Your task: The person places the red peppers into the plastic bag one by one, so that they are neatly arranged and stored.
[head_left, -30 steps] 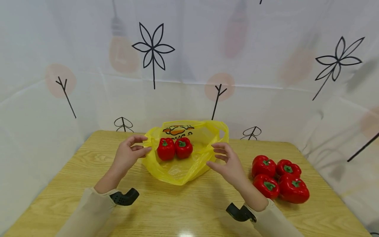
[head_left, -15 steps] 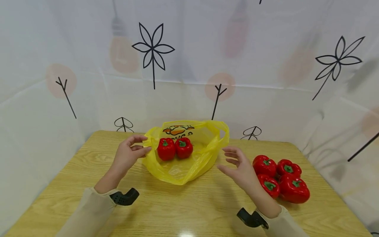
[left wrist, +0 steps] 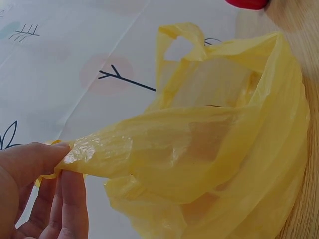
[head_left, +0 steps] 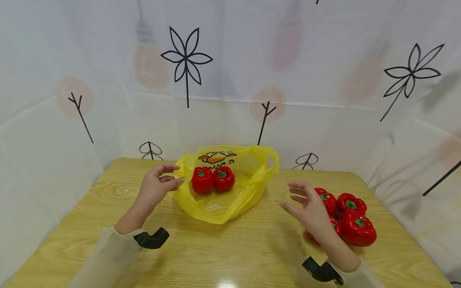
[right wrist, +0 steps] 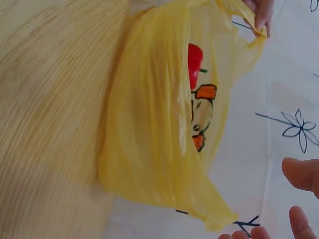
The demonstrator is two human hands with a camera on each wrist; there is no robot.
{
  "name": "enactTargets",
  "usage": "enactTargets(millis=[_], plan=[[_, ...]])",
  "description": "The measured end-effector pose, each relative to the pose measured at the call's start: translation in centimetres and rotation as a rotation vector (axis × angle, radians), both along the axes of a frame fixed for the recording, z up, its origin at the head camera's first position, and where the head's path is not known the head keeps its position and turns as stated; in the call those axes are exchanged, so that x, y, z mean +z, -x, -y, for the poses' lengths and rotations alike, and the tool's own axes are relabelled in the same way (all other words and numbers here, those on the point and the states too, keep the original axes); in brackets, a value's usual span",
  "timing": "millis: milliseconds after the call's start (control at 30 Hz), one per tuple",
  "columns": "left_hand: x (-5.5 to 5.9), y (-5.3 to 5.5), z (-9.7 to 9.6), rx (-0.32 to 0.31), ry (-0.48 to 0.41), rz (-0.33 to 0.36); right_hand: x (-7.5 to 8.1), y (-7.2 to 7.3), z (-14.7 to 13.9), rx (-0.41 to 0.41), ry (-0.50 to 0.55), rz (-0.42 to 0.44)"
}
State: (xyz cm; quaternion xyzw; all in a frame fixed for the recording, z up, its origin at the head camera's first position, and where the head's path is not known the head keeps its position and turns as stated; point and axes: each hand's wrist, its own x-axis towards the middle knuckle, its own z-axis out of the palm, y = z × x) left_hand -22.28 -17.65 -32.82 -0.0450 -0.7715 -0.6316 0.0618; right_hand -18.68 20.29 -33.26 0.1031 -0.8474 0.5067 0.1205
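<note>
A yellow plastic bag (head_left: 216, 212) stands with its mouth wide on the table. Inside it sit two red bell peppers, one on the left (head_left: 202, 181) and one on the right (head_left: 224, 179). My left hand (head_left: 156, 186) pinches the bag's left handle between thumb and fingers; the left wrist view shows the stretched plastic (left wrist: 99, 149) at the thumb. To the right of the bag, my right hand (head_left: 306, 206) hangs apart from it, fingers loosely bent and holding nothing. It partly covers a group of several red bell peppers (head_left: 357, 229) on the table's right side.
The wooden table (head_left: 230, 256) reaches back to a white printed cloth (head_left: 230, 80) that hangs behind it. The bag's right handle (head_left: 272, 160) stands up unheld. Black wrist cameras sit on both sleeves.
My right hand has left the bag's right side and moved right, to just in front of the loose bell peppers. The left hand and the bag have hardly moved.
</note>
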Motion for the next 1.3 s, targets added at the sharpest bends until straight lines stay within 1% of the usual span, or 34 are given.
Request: enactTargets(millis=[300, 633, 867, 1033, 1100, 1300], plan=[[0.1, -0.1, 0.0, -0.002, -0.009, 0.005, -0.1, -0.3, -1.7, -0.038, -0.047, -0.020], [0.1, -0.1, 0.2, 0.010, 0.011, 0.007, -0.5, -0.5, -3.1, -0.079, -0.064, 0.031], [0.1, -0.1, 0.0, 0.007, 0.006, 0.013, -1.0, -0.6, -3.8, -0.101, -0.055, 0.063], [0.0, -0.1, 0.0, 0.006, -0.002, 0.008, -1.1, -0.8, -4.3, -0.115, -0.051, 0.103], [-0.1, -0.1, 0.0, 0.004, -0.006, 0.003, -1.2, -1.0, -4.6, -0.124, -0.053, 0.103], [-0.1, -0.2, 0.1, 0.012, -0.008, 0.006, -1.6, -1.3, -5.5, -0.144, -0.065, 0.066]])
